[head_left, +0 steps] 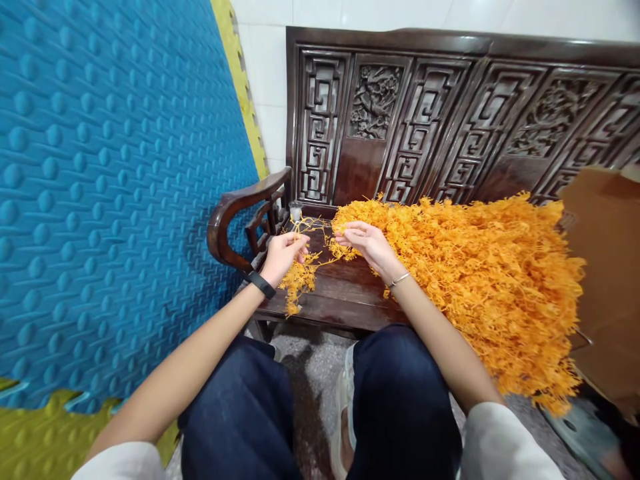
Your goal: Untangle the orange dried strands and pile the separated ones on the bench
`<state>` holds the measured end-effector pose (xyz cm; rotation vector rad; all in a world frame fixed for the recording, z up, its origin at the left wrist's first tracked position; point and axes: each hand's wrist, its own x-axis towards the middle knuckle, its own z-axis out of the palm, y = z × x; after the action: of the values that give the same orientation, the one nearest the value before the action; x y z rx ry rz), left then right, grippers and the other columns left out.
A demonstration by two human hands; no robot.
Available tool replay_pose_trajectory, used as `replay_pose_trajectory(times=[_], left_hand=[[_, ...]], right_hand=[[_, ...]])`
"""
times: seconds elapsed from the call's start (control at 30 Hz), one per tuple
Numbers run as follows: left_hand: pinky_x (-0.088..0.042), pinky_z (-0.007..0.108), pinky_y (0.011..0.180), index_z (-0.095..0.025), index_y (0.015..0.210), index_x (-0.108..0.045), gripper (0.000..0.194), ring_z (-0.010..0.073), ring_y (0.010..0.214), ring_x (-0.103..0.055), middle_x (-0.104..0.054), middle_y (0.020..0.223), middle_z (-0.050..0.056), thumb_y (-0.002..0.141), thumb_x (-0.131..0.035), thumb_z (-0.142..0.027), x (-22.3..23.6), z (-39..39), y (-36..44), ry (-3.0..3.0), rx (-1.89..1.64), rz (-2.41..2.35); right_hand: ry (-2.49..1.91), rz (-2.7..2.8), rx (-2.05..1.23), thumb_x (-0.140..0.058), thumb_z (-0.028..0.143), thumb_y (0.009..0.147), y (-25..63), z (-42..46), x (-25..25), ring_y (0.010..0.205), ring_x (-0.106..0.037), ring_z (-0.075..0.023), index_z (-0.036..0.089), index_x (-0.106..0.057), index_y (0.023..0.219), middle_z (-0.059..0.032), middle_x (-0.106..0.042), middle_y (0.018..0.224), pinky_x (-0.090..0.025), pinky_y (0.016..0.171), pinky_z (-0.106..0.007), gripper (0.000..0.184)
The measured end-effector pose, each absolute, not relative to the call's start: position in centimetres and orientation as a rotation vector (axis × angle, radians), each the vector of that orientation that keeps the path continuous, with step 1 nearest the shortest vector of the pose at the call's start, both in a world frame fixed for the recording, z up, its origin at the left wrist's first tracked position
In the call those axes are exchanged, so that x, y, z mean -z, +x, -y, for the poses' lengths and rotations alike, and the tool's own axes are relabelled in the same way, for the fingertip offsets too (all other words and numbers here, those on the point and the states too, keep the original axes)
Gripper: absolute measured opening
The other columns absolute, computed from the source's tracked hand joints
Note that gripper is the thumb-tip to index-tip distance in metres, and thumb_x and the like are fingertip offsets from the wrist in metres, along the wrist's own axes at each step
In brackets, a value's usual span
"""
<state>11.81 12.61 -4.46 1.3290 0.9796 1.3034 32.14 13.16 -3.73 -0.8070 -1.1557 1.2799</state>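
My left hand (pixel 290 255) is closed in a pinch on a thin orange artificial foliage sprig (pixel 300 283), whose feathery end hangs below the fingers over the bench seat. My right hand (pixel 369 244) is at the left end of a large heap of the same orange artificial foliage (pixel 465 273). Its thumb and fingertips come together on orange strands, and the exact grip is partly hidden. Thin orange stems stretch across the gap between both hands. A dark band is around my left wrist and a thin bangle around my right.
The dark wooden bench (pixel 340 293) has a carved backrest (pixel 370 167) and a curved armrest (pixel 225 220) at left. A blue foam mat (pixel 110 187) stands beside it. A small whitish object (pixel 296 212) sits at the seat's back corner. Brown cardboard (pixel 603 267) is at right.
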Motion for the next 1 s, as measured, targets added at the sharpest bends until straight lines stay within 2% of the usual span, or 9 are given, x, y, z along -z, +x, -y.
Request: replay_pose_trajectory(times=[0.13, 0.33, 0.53, 0.67, 0.87, 1.0], left_hand=[[-0.041, 0.019, 0.045, -0.010, 0.072, -0.065, 0.016, 0.0063, 0.043, -0.052, -0.060, 0.058, 0.000, 0.071, -0.067, -0.026, 3.8, -12.1, 11.9, 1.360, -1.289, -0.945], [-0.041, 0.020, 0.051, -0.012, 0.068, -0.065, 0.024, 0.0053, 0.048, -0.049, -0.060, 0.062, -0.001, 0.071, -0.069, -0.035, 1.9, -9.9, 12.6, 1.476, -1.234, -0.859], [-0.036, 0.018, 0.047, -0.014, 0.077, -0.063, 0.021, 0.0035, 0.045, -0.044, -0.058, 0.062, -0.004, 0.067, -0.074, -0.029, 0.9, -8.7, 12.9, 1.441, -1.104, -0.745], [-0.034, 0.018, 0.045, -0.015, 0.076, -0.062, 0.017, 0.0035, 0.044, -0.043, -0.054, 0.057, -0.005, 0.068, -0.073, -0.027, 0.4, -8.2, 12.7, 1.383, -1.118, -0.660], [-0.034, 0.020, 0.044, -0.017, 0.073, -0.063, 0.013, 0.0050, 0.043, -0.042, -0.050, 0.051, -0.005, 0.069, -0.071, -0.026, -0.7, -6.3, 12.4, 1.422, -1.183, -0.662], [-0.030, 0.020, 0.041, -0.018, 0.070, -0.063, 0.011, 0.0054, 0.041, -0.040, -0.047, 0.047, -0.005, 0.069, -0.071, -0.025, -1.3, -4.9, 12.5, 1.401, -1.214, -0.687]], right_hand=[[-0.824, 1.217, -1.254, -0.084, 0.032, 0.054, 31.8, -12.5, 3.3, 0.067, -0.069, -0.0143, 0.016, -0.068, 0.081, -0.0035, -0.073, 0.071, -0.054, 0.074, -0.030, 0.035], [-0.797, 1.422, -1.182, -0.080, 0.030, 0.061, 30.8, -10.3, 1.8, 0.063, -0.066, -0.0116, 0.018, -0.073, 0.084, 0.0000, -0.072, 0.069, -0.055, 0.070, -0.029, 0.027], [-0.757, 1.539, -1.157, -0.075, 0.026, 0.069, 30.8, -8.6, 0.5, 0.067, -0.067, -0.0111, 0.020, -0.073, 0.093, -0.0016, -0.073, 0.079, -0.055, 0.073, -0.028, 0.025], [-0.737, 1.541, -1.140, -0.072, 0.025, 0.072, 31.0, -7.3, -0.3, 0.070, -0.068, -0.0119, 0.020, -0.073, 0.092, -0.0015, -0.073, 0.082, -0.056, 0.075, -0.030, 0.020], [-0.705, 1.501, -1.116, -0.074, 0.023, 0.072, 30.7, -5.1, -1.5, 0.065, -0.066, -0.0117, 0.022, -0.071, 0.085, 0.0004, -0.070, 0.072, -0.057, 0.069, -0.028, 0.013], [-0.704, 1.490, -1.072, -0.074, 0.022, 0.071, 30.5, -3.9, -2.0, 0.058, -0.063, -0.0101, 0.022, -0.070, 0.077, 0.0024, -0.067, 0.066, -0.056, 0.062, -0.026, 0.007]])
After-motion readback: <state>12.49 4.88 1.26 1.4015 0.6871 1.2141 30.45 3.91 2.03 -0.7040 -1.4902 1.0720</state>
